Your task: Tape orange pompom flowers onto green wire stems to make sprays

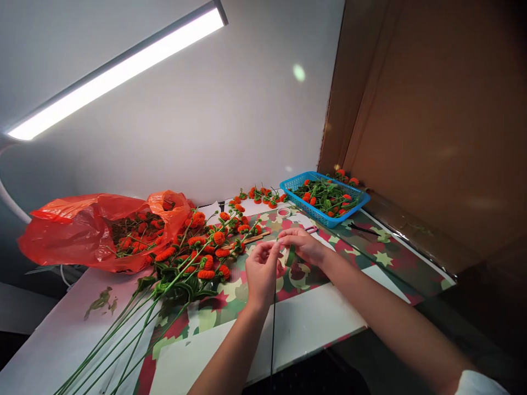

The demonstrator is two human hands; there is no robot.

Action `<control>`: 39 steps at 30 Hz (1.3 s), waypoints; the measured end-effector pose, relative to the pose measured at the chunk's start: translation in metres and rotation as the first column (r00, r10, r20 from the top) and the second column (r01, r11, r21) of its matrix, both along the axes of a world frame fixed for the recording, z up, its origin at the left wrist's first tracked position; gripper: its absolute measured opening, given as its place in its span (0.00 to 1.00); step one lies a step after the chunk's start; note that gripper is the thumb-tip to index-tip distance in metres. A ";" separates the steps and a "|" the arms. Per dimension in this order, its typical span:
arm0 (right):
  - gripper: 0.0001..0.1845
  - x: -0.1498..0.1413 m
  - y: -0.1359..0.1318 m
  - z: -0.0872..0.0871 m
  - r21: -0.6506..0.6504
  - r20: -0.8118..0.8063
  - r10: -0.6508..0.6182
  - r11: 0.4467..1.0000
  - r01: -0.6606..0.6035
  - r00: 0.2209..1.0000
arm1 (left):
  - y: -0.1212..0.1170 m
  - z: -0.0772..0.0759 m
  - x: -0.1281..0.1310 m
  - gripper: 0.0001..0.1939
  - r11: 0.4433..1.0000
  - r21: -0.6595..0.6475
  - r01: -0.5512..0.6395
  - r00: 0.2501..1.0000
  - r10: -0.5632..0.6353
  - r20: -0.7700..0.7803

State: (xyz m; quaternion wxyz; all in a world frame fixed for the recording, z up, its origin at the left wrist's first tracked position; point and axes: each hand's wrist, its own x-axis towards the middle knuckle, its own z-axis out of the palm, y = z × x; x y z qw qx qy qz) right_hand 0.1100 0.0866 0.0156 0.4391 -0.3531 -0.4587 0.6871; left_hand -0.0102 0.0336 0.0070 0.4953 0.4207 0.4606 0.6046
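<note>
My left hand [262,270] is closed in a pinch on a thin dark stem wire [273,334], which hangs straight down past the table's front edge. Close beside it, my right hand [303,246] pinches green tape near the stem's top, the fingertips of both hands almost touching. The roll of green tape [291,256] hangs under my right fingers. What sits at the stem's very tip is too small to make out. To the left of my hands lie orange fuzzy flowers [207,262] on long green stems [123,343].
An orange plastic bag [74,236] full of flowers lies at the left. At the back right stands a blue basket [329,221] of flowers and leaves. A white tape roll [284,212], wooden sticks [257,237] and a dark tool [364,229] lie around. A lamp [123,68] shines above.
</note>
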 end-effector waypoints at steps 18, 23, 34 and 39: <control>0.05 -0.004 -0.001 0.003 0.220 0.231 -0.147 0.971 0.095 0.962 | 0.002 0.005 -0.006 0.08 0.861 0.507 -0.033 0.383 0.480 -0.790; 0.06 -0.005 -0.004 0.006 0.250 0.211 -0.157 0.963 0.102 0.965 | 0.003 0.005 -0.009 0.08 0.845 0.534 -0.038 0.438 0.494 -0.751; 0.08 0.004 -0.005 0.005 0.200 0.167 -0.020 0.980 -0.014 0.986 | -0.005 0.015 -0.009 0.07 0.904 0.422 -0.063 0.729 0.331 -0.599; 0.10 0.007 -0.004 0.009 0.195 0.215 0.059 0.975 -0.102 0.975 | -0.006 0.017 -0.013 0.08 0.977 0.210 -0.025 0.894 0.115 -0.433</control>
